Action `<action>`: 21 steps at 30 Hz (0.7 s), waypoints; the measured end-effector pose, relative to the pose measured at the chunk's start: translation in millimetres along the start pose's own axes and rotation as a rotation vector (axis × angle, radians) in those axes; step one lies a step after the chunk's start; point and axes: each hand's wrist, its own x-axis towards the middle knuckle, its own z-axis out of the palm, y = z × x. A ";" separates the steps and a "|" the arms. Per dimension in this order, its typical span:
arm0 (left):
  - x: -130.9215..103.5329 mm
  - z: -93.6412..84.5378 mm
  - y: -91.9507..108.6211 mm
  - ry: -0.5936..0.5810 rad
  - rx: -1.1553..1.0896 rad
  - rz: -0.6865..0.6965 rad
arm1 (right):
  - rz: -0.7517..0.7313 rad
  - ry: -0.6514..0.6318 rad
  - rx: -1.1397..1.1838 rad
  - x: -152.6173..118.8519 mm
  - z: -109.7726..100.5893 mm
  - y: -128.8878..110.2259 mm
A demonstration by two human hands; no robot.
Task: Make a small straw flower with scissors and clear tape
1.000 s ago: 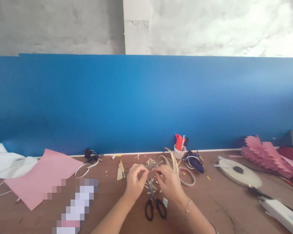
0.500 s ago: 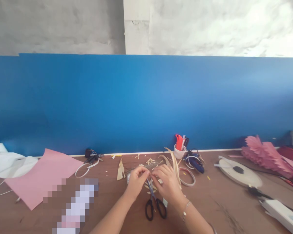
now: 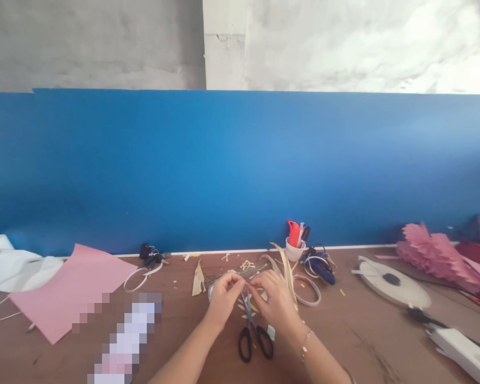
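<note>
My left hand (image 3: pixel 225 296) and my right hand (image 3: pixel 272 294) meet at the fingertips over the middle of the table, each in a pinch. What sits between the fingers is too small to make out. Just below them lie scissors (image 3: pixel 246 333) with black handles, blades slightly apart and pointing away from me. Pale scraps (image 3: pixel 246 264) are scattered behind and between the hands. Long dried, straw-coloured leaf strips (image 3: pixel 288 272) stand beside my right hand. A single dry husk-like piece (image 3: pixel 198 278) lies left of my left hand.
A white cup (image 3: pixel 294 249) with pens stands at the blue partition (image 3: pixel 224 170). Rings of tape (image 3: pixel 310 292) lie to its right. Pink paper (image 3: pixel 72 290) covers the left side. At right are a cream reel (image 3: pixel 396 282), pleated pink paper (image 3: pixel 436 253) and a white power strip (image 3: pixel 460 346).
Very little differs. The fingers of my right hand have shifted slightly at the pinch, while the scissors and scraps lie where they were.
</note>
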 end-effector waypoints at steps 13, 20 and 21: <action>2.6 -1.4 -13.3 0.038 0.138 0.087 | 0.035 0.035 0.034 -1.1 2.4 1.4; -4.2 -5.8 -5.2 0.103 0.403 0.462 | 0.009 0.035 0.002 -0.2 1.1 2.9; -5.3 -5.9 -3.3 0.093 0.481 0.513 | 0.002 0.028 -0.004 -0.2 1.2 3.0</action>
